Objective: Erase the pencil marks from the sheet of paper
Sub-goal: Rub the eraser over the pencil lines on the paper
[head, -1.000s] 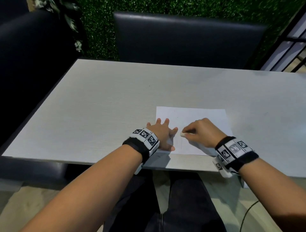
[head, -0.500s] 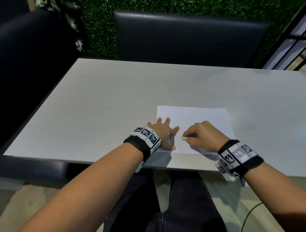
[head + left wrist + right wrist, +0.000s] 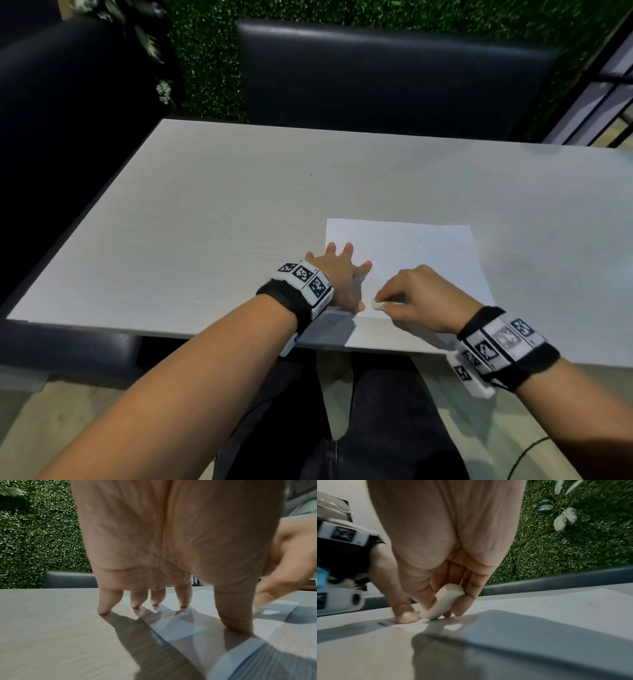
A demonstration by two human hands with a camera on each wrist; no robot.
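A white sheet of paper [image 3: 411, 250] lies near the front edge of the pale table [image 3: 205, 222]. My left hand [image 3: 342, 277] lies flat with spread fingers [image 3: 183, 601] on the sheet's left edge, pressing it down. My right hand [image 3: 414, 294] pinches a small white eraser [image 3: 376, 303] between thumb and fingers and holds its tip on the paper near the front edge, close to the left thumb. In the right wrist view the eraser [image 3: 443, 601] is tilted, its lower end touching the paper [image 3: 556, 608]. Faint specks show on the sheet; pencil marks are too faint to make out.
A dark padded bench [image 3: 394, 75] runs along the table's far side, with a green hedge wall [image 3: 205, 68] behind it. Another dark seat [image 3: 68, 102] stands at the left. The table's front edge [image 3: 239, 339] is just below my wrists.
My right hand with the eraser has slid toward me and slightly left, closer to the paper's front edge. The left hand has stayed flat on the sheet.
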